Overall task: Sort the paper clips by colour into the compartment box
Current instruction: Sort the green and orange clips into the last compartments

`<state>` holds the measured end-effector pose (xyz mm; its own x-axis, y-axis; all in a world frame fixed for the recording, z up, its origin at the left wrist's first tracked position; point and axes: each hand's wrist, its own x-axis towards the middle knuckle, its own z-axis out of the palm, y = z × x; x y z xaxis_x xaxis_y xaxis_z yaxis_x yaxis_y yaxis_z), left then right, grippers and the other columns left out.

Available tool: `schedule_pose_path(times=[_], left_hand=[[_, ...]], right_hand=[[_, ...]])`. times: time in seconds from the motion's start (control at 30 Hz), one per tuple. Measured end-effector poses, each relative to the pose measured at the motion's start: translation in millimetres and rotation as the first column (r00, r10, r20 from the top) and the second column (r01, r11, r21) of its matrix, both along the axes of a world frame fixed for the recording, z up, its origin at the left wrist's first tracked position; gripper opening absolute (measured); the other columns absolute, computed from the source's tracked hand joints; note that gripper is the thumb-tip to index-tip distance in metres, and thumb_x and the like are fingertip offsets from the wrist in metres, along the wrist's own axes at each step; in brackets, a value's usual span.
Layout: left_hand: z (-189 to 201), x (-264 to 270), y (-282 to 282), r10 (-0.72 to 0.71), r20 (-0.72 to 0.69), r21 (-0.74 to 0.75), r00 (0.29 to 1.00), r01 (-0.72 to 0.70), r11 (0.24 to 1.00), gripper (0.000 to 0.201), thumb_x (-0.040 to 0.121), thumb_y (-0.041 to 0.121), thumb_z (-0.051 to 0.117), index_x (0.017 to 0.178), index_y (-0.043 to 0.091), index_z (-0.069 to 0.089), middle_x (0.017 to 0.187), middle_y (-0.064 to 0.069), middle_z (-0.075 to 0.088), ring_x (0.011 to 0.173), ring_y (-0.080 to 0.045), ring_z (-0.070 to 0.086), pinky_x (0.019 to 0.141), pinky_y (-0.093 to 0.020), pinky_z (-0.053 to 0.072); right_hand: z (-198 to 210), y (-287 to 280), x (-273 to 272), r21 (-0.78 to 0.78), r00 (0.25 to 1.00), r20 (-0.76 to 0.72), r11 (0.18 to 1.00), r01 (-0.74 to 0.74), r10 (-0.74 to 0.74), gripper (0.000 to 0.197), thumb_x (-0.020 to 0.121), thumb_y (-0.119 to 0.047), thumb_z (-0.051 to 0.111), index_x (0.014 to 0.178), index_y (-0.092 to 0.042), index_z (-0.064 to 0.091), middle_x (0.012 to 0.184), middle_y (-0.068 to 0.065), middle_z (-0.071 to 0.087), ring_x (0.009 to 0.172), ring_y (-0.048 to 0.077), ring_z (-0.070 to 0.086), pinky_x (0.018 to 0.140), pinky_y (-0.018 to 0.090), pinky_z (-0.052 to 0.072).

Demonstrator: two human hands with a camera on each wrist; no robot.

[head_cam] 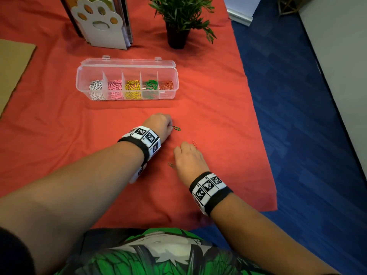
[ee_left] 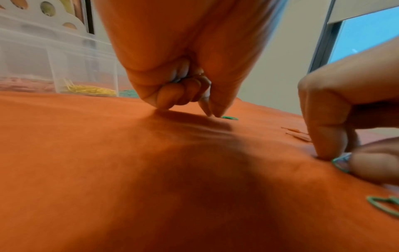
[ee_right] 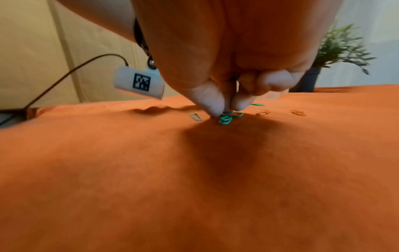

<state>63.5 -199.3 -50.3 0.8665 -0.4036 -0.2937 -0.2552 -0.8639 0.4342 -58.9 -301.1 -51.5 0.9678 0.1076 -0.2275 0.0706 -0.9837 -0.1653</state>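
Observation:
The clear compartment box [head_cam: 127, 65] stands open on the red cloth, holding white, pink, yellow, green and orange clips in separate cells. My left hand [head_cam: 170, 127] [ee_left: 212, 114] has curled fingers, and its thumb and forefinger tips pinch the near end of a green paper clip [head_cam: 176, 128] [ee_left: 230, 118] lying on the cloth. Just nearer me, my right hand [head_cam: 186, 153] [ee_right: 224, 112] pinches a small cluster of green clips [ee_right: 227, 118] [ee_left: 341, 163] against the cloth. Loose orange clips [ee_right: 263, 112] [head_cam: 194, 143] lie beyond it, and another green clip [ee_right: 195, 116] lies beside it.
A potted plant [head_cam: 178, 26] and a white paw-print holder [head_cam: 101, 24] stand behind the box. Cardboard [head_cam: 12, 72] lies at the far left. The cloth ends at the right over blue floor [head_cam: 307, 116]. One more clip [head_cam: 171, 165] lies left of my right wrist.

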Motion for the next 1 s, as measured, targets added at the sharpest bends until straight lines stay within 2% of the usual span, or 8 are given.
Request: schedule_pose_path(times=[0.13,0.23,0.5,0.53,0.63,0.67,0.83,1.0], left_hand=[[6.1,-4.2,6.1,0.038,-0.007,-0.043,0.999,-0.038,0.998,0.017,0.082,0.019,0.060,0.096,0.013,0.067,0.101,-0.013,0.067,0.099,-0.031,0.059,0.084,-0.032,0.042],[13.5,-15.6,10.3,-0.015,-0.043,-0.055,0.999,0.013,0.998,0.015,0.079,0.023,0.065,0.093,0.019,0.070,0.097,-0.010,0.068,0.096,-0.027,0.061,0.080,-0.027,0.040],[6.4,-62.1,17.5,-0.252,-0.187,-0.017,0.950,0.253,0.967,0.025,0.072,0.031,0.072,0.093,0.019,0.069,0.099,-0.006,0.065,0.093,-0.023,0.061,0.080,-0.027,0.046],[5.4,-65.4,17.9,-0.268,-0.175,-0.001,0.947,0.272,0.962,0.023,0.074,0.031,0.070,0.093,0.019,0.068,0.100,-0.006,0.064,0.094,-0.023,0.060,0.081,-0.028,0.046],[3.5,-73.0,18.2,-0.325,-0.137,0.064,0.936,0.335,0.940,0.019,0.081,0.033,0.062,0.093,0.018,0.065,0.103,-0.006,0.061,0.099,-0.025,0.059,0.085,-0.033,0.048],[3.0,-74.6,18.1,-0.340,-0.128,0.085,0.932,0.352,0.932,0.021,0.083,0.034,0.059,0.093,0.016,0.064,0.104,-0.008,0.060,0.100,-0.027,0.059,0.086,-0.035,0.048],[1.0,-79.6,20.5,-0.377,-0.074,0.201,0.923,0.384,0.901,0.024,0.091,0.029,0.045,0.096,0.009,0.058,0.107,-0.013,0.058,0.101,-0.032,0.059,0.085,-0.041,0.049],[6.3,-76.6,31.7,-0.359,-0.005,0.298,0.933,0.344,0.890,0.026,0.091,0.029,0.047,0.101,0.007,0.056,0.111,-0.012,0.057,0.104,-0.033,0.058,0.086,-0.041,0.048]], right_hand=[[4.4,-0.6,10.2,0.010,0.998,-0.059,1.000,-0.021,0.022,0.025,0.085,-0.008,0.034,0.102,-0.005,0.052,0.107,0.015,0.053,0.100,0.035,0.052,0.081,0.043,0.046],[3.7,-16.7,20.4,0.305,0.962,-0.192,0.920,0.245,-0.192,0.012,0.087,-0.010,0.047,0.099,-0.009,0.051,0.106,0.016,0.057,0.099,0.030,0.053,0.083,0.034,0.040],[12.5,-45.2,18.5,0.582,0.591,-0.716,0.149,0.800,-0.372,0.025,0.089,-0.002,0.041,0.071,-0.018,0.049,0.063,-0.001,0.041,0.043,0.007,0.043,0.037,0.017,0.034],[12.7,-44.7,17.8,0.567,0.602,-0.708,0.212,0.796,-0.369,0.023,0.089,-0.005,0.044,0.070,-0.017,0.049,0.061,-0.001,0.041,0.044,0.009,0.042,0.039,0.019,0.033],[3.0,-35.9,11.6,0.322,0.827,-0.485,0.821,0.471,-0.284,0.014,0.086,-0.018,0.049,0.078,-0.013,0.058,0.076,0.007,0.056,0.073,0.022,0.055,0.064,0.029,0.043],[-0.5,-30.2,6.5,0.190,0.882,-0.408,0.922,0.336,-0.238,0.018,0.086,-0.022,0.048,0.089,-0.008,0.060,0.091,0.012,0.058,0.090,0.026,0.056,0.078,0.032,0.046],[4.9,-5.0,-13.8,-0.060,0.980,-0.145,0.990,0.131,-0.139,0.030,0.088,-0.010,0.035,0.114,-0.005,0.048,0.118,0.015,0.047,0.107,0.033,0.051,0.087,0.042,0.047],[3.5,-13.5,15.7,0.108,0.932,-0.318,0.970,0.219,-0.175,0.027,0.092,-0.015,0.037,0.110,0.000,0.051,0.117,0.021,0.052,0.109,0.035,0.054,0.092,0.036,0.042]])
